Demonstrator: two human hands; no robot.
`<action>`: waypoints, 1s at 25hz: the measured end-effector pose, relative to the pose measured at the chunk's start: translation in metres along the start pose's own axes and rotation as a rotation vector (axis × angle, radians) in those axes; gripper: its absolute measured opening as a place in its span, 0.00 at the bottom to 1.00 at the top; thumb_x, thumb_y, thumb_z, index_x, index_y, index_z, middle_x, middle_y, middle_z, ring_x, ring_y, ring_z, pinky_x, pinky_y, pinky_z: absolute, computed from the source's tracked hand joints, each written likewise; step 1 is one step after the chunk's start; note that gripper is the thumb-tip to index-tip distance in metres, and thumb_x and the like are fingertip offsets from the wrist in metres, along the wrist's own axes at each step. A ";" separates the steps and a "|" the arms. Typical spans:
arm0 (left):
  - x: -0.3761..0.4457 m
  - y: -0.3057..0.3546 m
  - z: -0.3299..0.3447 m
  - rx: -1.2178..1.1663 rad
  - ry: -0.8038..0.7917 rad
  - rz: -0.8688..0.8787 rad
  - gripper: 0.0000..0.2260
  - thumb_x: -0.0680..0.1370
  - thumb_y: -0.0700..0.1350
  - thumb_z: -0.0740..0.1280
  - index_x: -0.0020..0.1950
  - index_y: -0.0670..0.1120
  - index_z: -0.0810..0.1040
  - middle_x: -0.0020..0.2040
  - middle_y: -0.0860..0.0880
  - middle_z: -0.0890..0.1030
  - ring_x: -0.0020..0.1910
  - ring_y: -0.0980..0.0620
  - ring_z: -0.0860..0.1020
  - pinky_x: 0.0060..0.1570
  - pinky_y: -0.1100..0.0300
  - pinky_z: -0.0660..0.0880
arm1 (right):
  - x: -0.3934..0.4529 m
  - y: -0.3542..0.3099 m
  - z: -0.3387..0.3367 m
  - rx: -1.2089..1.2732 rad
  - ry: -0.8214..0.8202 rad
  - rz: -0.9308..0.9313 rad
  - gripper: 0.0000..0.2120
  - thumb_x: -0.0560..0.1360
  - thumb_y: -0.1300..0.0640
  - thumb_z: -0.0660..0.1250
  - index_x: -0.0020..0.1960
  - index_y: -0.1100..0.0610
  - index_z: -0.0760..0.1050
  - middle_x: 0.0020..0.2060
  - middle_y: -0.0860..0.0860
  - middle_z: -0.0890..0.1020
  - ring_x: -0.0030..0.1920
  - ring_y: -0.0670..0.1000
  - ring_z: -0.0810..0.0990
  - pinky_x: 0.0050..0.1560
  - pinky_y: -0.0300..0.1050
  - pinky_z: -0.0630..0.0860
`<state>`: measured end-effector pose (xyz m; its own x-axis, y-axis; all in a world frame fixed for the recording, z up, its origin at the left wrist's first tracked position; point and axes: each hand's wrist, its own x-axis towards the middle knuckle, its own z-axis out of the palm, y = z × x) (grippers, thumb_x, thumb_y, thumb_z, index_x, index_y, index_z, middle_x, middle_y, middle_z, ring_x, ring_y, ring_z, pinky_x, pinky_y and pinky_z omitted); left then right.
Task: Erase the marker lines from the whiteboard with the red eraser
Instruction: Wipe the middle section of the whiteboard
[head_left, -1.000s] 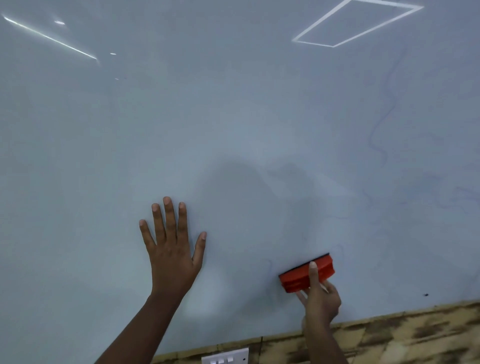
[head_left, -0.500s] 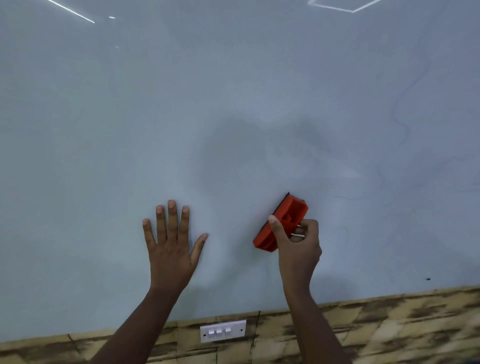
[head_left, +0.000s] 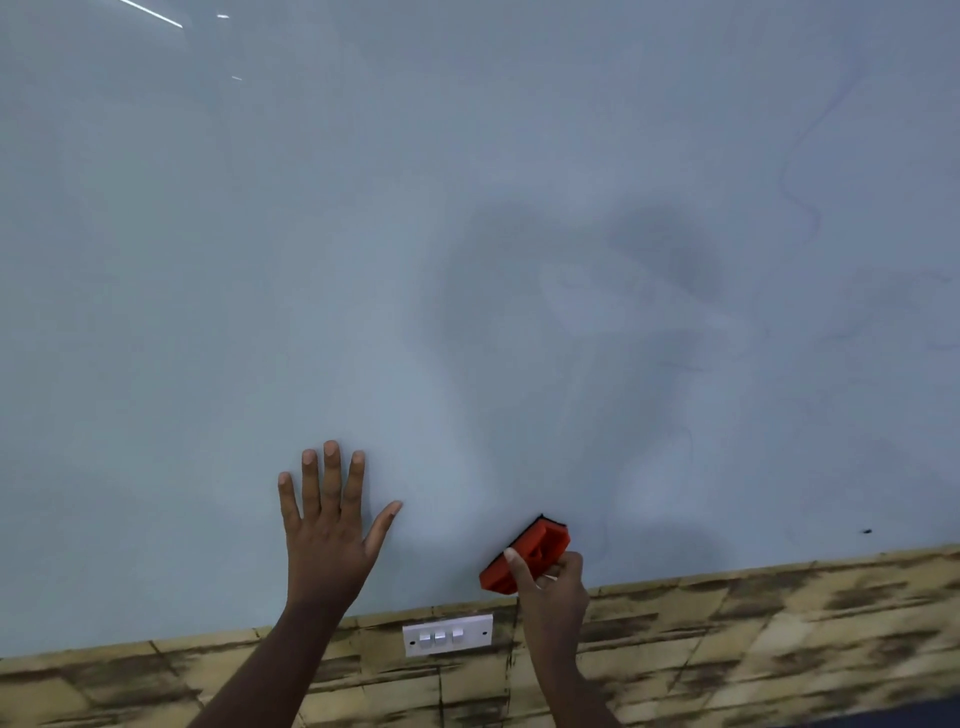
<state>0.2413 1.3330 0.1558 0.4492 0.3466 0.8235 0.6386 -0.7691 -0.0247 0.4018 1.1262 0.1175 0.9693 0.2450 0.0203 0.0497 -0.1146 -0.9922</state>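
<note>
Gripping the red eraser, right hand works low on the whiteboard, just above the switch plate. Left hand flat w/ fingers spread, up-left of plate. Keep felt flush; faint lines remain far up-right of plate.

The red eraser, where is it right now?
The red eraser sits low on the whiteboard, gripped by the right hand, just above the light switch.

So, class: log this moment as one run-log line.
left hand: flat on whiteboard | right hand: grips red eraser | faint lines: remain
</note>
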 end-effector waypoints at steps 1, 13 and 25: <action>-0.006 0.002 0.001 -0.005 -0.016 -0.007 0.41 0.82 0.63 0.61 0.88 0.44 0.48 0.88 0.41 0.46 0.87 0.38 0.47 0.83 0.34 0.46 | 0.001 0.003 -0.001 -0.010 0.000 -0.006 0.23 0.67 0.42 0.79 0.49 0.53 0.72 0.41 0.47 0.83 0.42 0.50 0.84 0.36 0.36 0.77; -0.106 0.003 -0.007 -0.029 -0.365 -0.099 0.32 0.84 0.56 0.53 0.87 0.45 0.55 0.87 0.38 0.52 0.85 0.32 0.54 0.73 0.28 0.65 | 0.076 -0.075 -0.066 0.210 0.136 -0.105 0.19 0.69 0.39 0.80 0.46 0.51 0.77 0.36 0.48 0.79 0.39 0.51 0.83 0.42 0.58 0.85; -0.074 0.085 -0.027 -0.096 -0.356 -0.115 0.30 0.81 0.51 0.59 0.81 0.39 0.69 0.84 0.34 0.60 0.79 0.31 0.66 0.66 0.34 0.74 | 0.081 0.065 -0.080 0.399 0.055 0.618 0.13 0.74 0.50 0.77 0.47 0.58 0.78 0.51 0.62 0.85 0.46 0.62 0.86 0.50 0.61 0.84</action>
<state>0.2457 1.2273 0.1075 0.5780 0.5851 0.5688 0.6435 -0.7555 0.1231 0.5031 1.0611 0.0641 0.8034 0.1997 -0.5609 -0.5904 0.1454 -0.7939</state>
